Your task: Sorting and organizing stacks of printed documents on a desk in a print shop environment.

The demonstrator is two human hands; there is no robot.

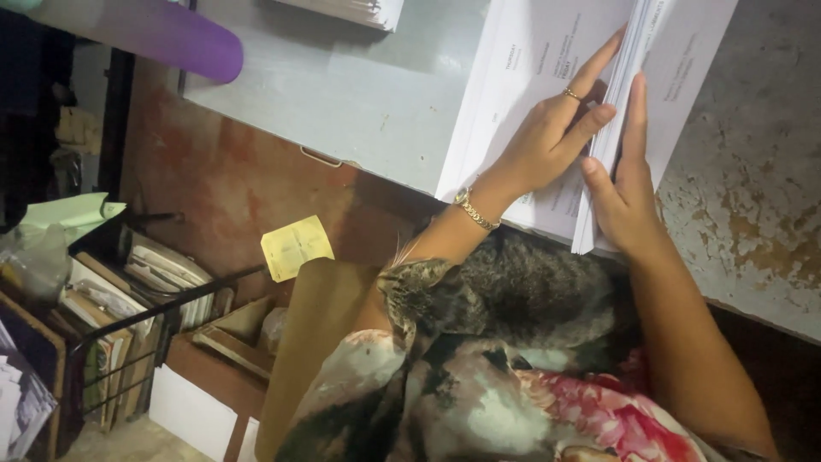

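A stack of white printed sheets lies on a grey desk top. My left hand, with a ring and a gold bracelet, rests flat on the open page, fingers spread and touching the lifted sheets. My right hand grips a lifted bundle of sheets by its edge, thumb on one side and fingers on the other. A tabby cat lies in my lap, under both forearms.
A second paper pile sits at the desk's far side. A purple rounded object is at top left. A yellow note, a brown folder and a wire rack of files lie below. The surface at right is flaking.
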